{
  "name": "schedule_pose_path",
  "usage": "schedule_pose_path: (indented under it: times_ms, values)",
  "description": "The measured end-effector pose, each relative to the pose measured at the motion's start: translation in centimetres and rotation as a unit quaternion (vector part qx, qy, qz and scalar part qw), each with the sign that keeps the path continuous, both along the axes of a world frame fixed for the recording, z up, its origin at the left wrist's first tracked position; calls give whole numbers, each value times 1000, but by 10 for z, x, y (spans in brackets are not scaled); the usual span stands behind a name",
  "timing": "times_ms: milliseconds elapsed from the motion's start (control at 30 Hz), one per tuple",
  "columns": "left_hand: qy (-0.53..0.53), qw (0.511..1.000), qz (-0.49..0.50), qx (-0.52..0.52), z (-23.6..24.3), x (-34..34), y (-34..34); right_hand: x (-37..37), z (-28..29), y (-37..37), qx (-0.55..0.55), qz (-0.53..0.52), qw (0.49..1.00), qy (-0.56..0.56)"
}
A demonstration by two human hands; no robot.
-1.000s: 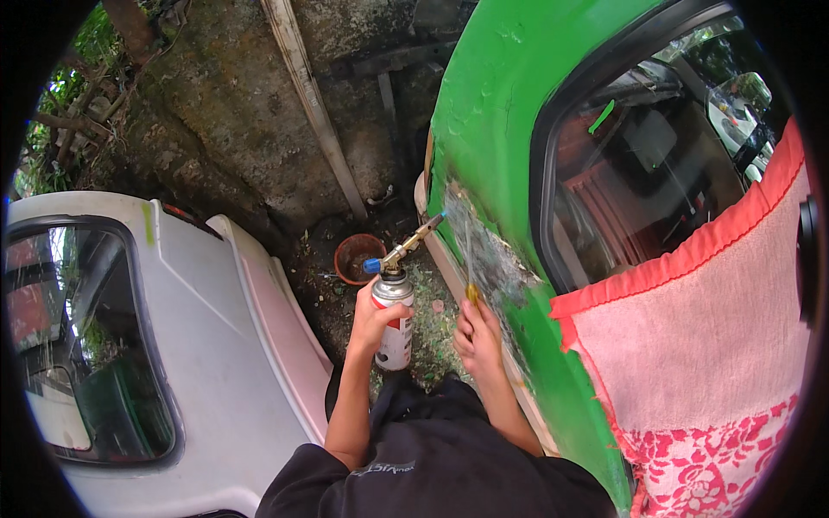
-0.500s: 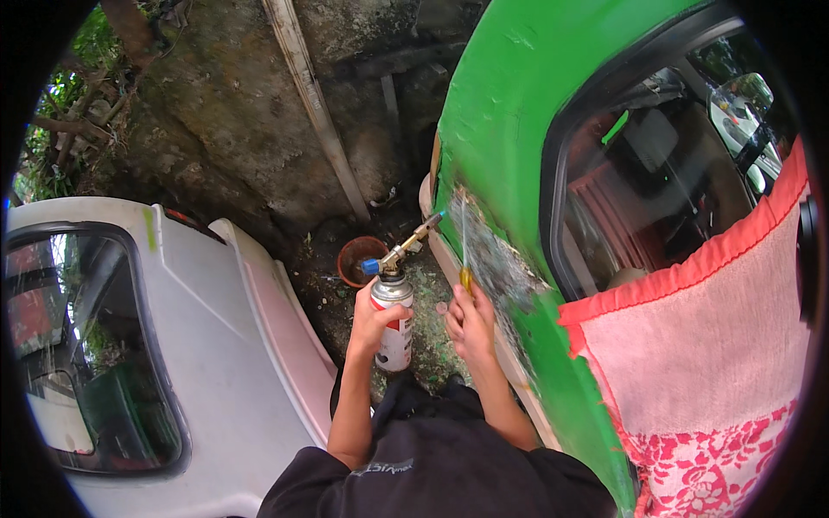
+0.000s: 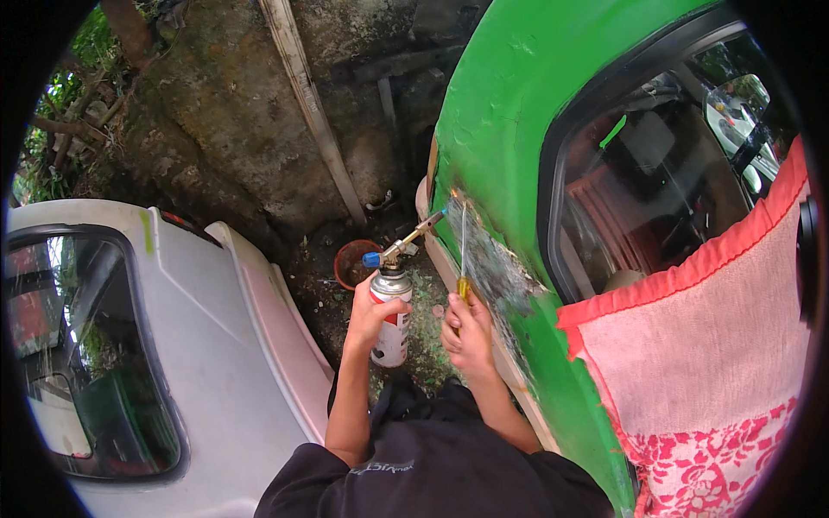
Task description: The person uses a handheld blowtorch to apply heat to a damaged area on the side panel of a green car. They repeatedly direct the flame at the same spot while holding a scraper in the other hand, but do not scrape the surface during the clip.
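Note:
My left hand (image 3: 371,312) is closed round a blowtorch (image 3: 394,332), a white and red gas can with a brass burner and a blue knob. Its nozzle points up and right at the green car body (image 3: 496,112), with a small orange glow where it meets the panel. In my right hand (image 3: 469,335) is a screwdriver (image 3: 465,285) with a yellow handle. The long thin shaft reaches up to the edge of a bare grey patch (image 3: 496,259), where paint is scorched and peeled. Whether the tip touches the metal I cannot make out.
A silver-white car (image 3: 216,345) stands close on my left. A pink towel (image 3: 699,345) with a red border hangs over the green car's side at right. On the ground ahead sits a terracotta pot (image 3: 350,264). A wooden post (image 3: 311,104) leans against the dirty wall.
The screwdriver's handle has dropped slightly, and its shaft stands a little more upright. The blowtorch has barely shifted; an orange glow now shows at the panel by its nozzle.

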State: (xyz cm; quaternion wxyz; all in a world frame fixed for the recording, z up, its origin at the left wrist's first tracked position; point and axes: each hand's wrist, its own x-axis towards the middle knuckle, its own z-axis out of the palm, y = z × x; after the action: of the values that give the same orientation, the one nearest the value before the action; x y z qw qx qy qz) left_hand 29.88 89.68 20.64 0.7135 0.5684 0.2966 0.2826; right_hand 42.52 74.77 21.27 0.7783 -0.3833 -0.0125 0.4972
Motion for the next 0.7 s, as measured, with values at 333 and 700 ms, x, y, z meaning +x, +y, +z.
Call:
schedule_pose_path:
  times_ms: [333, 700]
  values:
    - [-22, 998, -42, -36, 0, -2, 12, 13, -5, 6, 7, 18, 1000, 15]
    - [37, 999, -29, -2, -4, -35, 1, 3, -16, -38, -55, 23, 998, -29]
